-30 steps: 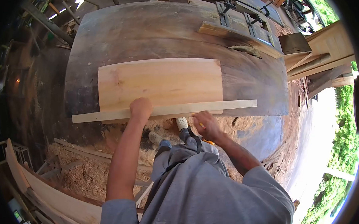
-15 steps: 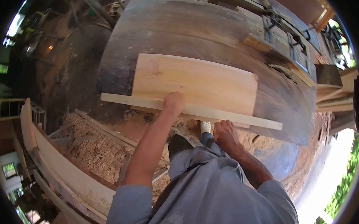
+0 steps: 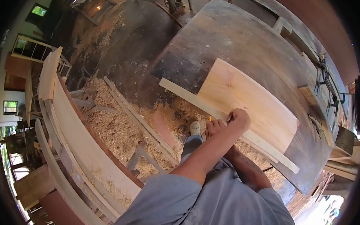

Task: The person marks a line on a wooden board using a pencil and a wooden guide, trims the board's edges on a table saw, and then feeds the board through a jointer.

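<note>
"What's closest on your feed?"

"Nearest me, one grey shirt (image 3: pixel 232 202), then two bare forearms, the left crossing over the right. My left hand (image 3: pixel 239 118) is at the strip (image 3: pixel 187 97), its fingers curled down; I can't tell whether they pinch the wood. My right hand (image 3: pixel 215 128), just beside it, has its fingers pinching one yellow pencil (image 3: pixel 210 119), only a short bit showing."

"And below?"

"One pale, dotted shoe (image 3: pixel 195 128) on the floor, by loose shavings (image 3: pixel 108 127) spread thickly to the left."

"Where's the wood you're working at?"

"On the tabletop (image 3: pixel 233 33), along its near edge. I count one strip and one board (image 3: pixel 247 95). The strip lies across the board close to the board's near side and sticks out past both ends. The tabletop is broad, brown and scuffed, dark toward its left corner."

"Anything else on it?"

"Over on the right, one thick plank (image 3: pixel 315 108), and beside it two clamps (image 3: pixel 325 72) that I can make out."

"And the room?"

"Several long curved planks (image 3: pixel 85 144) to the left, then two small windows (image 3: pixel 10 107) in the pale wall (image 3: pixel 4 96) past them."

"Containers?"

"Maybe one small tin (image 3: pixel 178 2) at the far top, too dim for me to see inside."
</note>
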A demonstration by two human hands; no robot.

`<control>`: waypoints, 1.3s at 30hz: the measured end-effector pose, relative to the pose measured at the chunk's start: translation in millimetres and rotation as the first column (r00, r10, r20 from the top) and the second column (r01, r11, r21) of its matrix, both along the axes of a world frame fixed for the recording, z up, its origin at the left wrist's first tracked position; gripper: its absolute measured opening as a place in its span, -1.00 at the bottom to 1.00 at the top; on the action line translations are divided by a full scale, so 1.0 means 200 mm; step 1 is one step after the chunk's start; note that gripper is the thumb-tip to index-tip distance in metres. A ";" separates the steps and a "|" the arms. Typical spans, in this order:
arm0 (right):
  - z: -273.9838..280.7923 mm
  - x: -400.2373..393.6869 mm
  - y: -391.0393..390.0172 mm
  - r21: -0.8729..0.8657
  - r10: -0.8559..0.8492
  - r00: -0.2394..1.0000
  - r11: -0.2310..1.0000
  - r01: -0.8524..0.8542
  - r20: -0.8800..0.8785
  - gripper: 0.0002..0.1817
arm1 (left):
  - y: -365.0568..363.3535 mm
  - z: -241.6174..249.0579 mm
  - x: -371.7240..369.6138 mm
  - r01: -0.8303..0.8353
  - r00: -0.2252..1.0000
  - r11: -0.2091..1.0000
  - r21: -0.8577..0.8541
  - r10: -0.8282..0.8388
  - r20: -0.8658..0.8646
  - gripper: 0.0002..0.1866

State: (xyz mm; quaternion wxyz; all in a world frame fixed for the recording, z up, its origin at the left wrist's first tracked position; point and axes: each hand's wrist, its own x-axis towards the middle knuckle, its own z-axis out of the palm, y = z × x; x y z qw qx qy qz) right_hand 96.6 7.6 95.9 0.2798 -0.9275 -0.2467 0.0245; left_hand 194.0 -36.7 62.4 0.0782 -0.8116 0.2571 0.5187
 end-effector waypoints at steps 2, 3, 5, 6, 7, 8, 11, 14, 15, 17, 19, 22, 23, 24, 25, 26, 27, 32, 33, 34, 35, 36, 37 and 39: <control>-0.04 0.09 0.11 -0.028 0.028 0.996 0.999 -0.030 -0.083 -0.76 | 0.03 0.08 0.00 -0.060 0.994 0.993 -0.101 0.069 0.090 -0.73; -0.11 0.13 0.16 0.022 0.067 0.998 0.997 -0.067 0.010 -0.74 | 0.04 0.08 0.01 -0.059 0.994 0.993 -0.105 0.068 0.088 -0.73; -0.16 0.17 0.23 0.060 0.085 0.991 0.994 -0.091 0.099 -0.72 | 0.03 0.08 0.00 -0.032 0.997 0.992 -0.121 0.041 0.072 -0.73; -0.16 0.18 0.27 0.093 0.061 0.994 0.993 -0.070 0.094 -0.70 | 0.03 0.08 0.00 -0.022 0.997 0.992 -0.127 0.031 0.071 -0.73; -0.15 0.20 0.29 0.127 0.038 0.995 0.991 -0.050 0.093 -0.67 | 0.04 0.07 0.00 -0.050 0.996 0.986 -0.156 0.060 0.063 -0.73; -0.15 0.20 0.29 0.124 0.028 0.995 0.991 -0.040 0.099 -0.67 | 0.06 0.08 0.01 -0.076 0.994 0.980 -0.185 0.088 0.057 -0.72; -0.14 0.17 0.24 0.136 0.025 0.997 0.990 -0.035 0.079 -0.65 | 0.07 0.09 0.01 -0.089 0.987 0.968 -0.233 0.118 0.113 -0.72; -0.14 0.13 0.15 0.145 0.015 1.000 0.989 -0.017 0.015 -0.65 | 0.06 0.10 0.02 -0.098 0.993 0.974 -0.206 0.110 0.049 -0.72; -0.15 0.11 0.13 0.134 0.016 0.999 0.991 -0.020 0.029 -0.65 | 0.07 0.10 0.03 -0.090 0.993 0.974 -0.209 0.103 0.050 -0.72; -0.15 0.10 0.13 0.123 -0.003 0.999 0.992 -0.001 0.040 -0.65 | 0.07 0.10 0.03 -0.034 0.997 0.977 -0.213 0.048 0.058 -0.72; -0.12 0.19 0.18 0.167 0.113 0.994 0.980 -0.111 -0.006 -0.64 | 0.07 0.08 0.02 -0.014 0.996 0.975 -0.220 0.034 0.086 -0.72; -0.18 0.21 0.18 0.182 0.142 0.990 0.973 -0.140 0.001 -0.64 | 0.09 0.03 0.02 -0.021 0.985 0.965 -0.262 0.065 0.160 -0.72; -0.17 0.17 0.15 0.171 0.113 0.994 0.979 -0.110 -0.009 -0.64 | 0.10 0.01 0.00 -0.045 0.976 0.954 -0.296 0.105 0.191 -0.72; -0.15 0.12 0.08 0.126 0.097 0.994 0.988 -0.089 -0.059 -0.65 | 0.12 0.00 -0.03 -0.031 0.967 0.941 -0.336 0.113 0.230 -0.73; -0.13 0.06 -0.01 0.072 0.066 0.992 0.996 -0.058 -0.111 -0.66 | 0.13 -0.02 -0.03 -0.007 0.957 0.922 -0.387 0.118 0.263 -0.73; 0.00 -0.02 -0.09 0.504 0.046 0.764 0.776 0.379 -0.644 -0.67 | 0.14 -0.02 -0.01 0.048 0.967 0.925 -0.378 0.051 0.248 -0.72; -0.23 -0.15 -0.22 0.181 -0.023 1.000 0.983 0.021 0.012 -0.68 | 0.16 0.05 0.02 0.088 0.976 0.927 -0.364 -0.007 0.219 -0.69; 0.03 -0.55 -0.72 0.127 -0.390 0.908 0.903 0.410 -0.156 -0.73 | 0.17 0.13 0.03 0.148 0.969 0.950 -0.275 -0.084 0.232 -0.72; 0.06 -0.62 -0.85 0.163 -0.432 0.891 0.877 0.451 -0.139 -0.73 | 0.18 0.13 0.03 0.151 0.969 0.949 -0.277 -0.087 0.231 -0.72; 0.10 -0.68 -0.96 0.162 -0.490 0.862 0.847 0.506 -0.130 -0.77 | 0.19 0.15 0.03 0.127 0.970 0.953 -0.274 -0.061 0.236 -0.72; 0.10 -0.76 -1.07 0.171 -0.562 0.819 0.801 0.574 -0.119 -0.82 | 0.19 0.16 0.02 0.101 0.970 0.957 -0.273 -0.034 0.241 -0.71; 0.12 -0.82 -1.18 0.182 -0.605 0.789 0.769 0.613 -0.106 -0.84 | 0.19 0.17 0.02 0.098 0.970 0.956 -0.275 -0.030 0.239 -0.71; 0.13 -0.90 -1.30 0.166 -0.646 0.749 0.731 0.662 -0.143 -0.85 | 0.19 0.18 0.02 0.081 0.972 0.964 -0.255 -0.020 0.234 -0.71; 0.18 -1.01 -1.51 0.090 -0.714 0.679 0.675 0.732 -0.171 -0.85 | 0.19 0.19 0.01 0.055 0.972 0.972 -0.227 0.000 0.236 -0.70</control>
